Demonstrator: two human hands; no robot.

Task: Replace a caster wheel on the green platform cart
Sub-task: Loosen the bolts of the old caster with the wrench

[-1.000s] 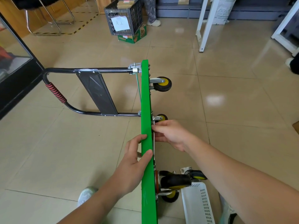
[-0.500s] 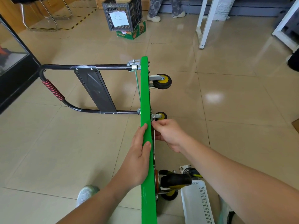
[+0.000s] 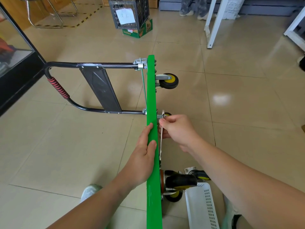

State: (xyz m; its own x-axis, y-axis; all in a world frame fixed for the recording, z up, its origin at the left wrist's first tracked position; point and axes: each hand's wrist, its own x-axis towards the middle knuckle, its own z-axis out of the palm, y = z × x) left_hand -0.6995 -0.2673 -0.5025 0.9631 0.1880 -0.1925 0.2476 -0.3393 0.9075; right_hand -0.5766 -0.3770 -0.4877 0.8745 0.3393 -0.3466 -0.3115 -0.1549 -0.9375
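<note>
The green platform cart [image 3: 151, 90] stands on its side edge on the floor, its black handle [image 3: 79, 83] folded out to the left. My left hand [image 3: 143, 154] lies flat against the deck's top edge, thumb over the green rim. My right hand [image 3: 176, 129] is closed on a thin silver wrench [image 3: 161, 142] held along the underside, just below a small yellow-hubbed caster [image 3: 167, 114]. Another caster [image 3: 169, 83] sits farther up. A black caster [image 3: 180, 182] is mounted near me, and a loose caster [image 3: 196, 175] lies beside it.
A white perforated basket [image 3: 203, 205] lies on the floor at bottom right. A black crate [image 3: 130, 12] on a green box stands at the back, with white table legs [image 3: 212, 22] right of it. A glass cabinet [image 3: 14, 52] is at left. My shoe [image 3: 90, 191] is below.
My left hand slid up the green edge and flattened against it. My right hand shifted slightly up toward the small caster with the wrench. The view tilted a little downward.
</note>
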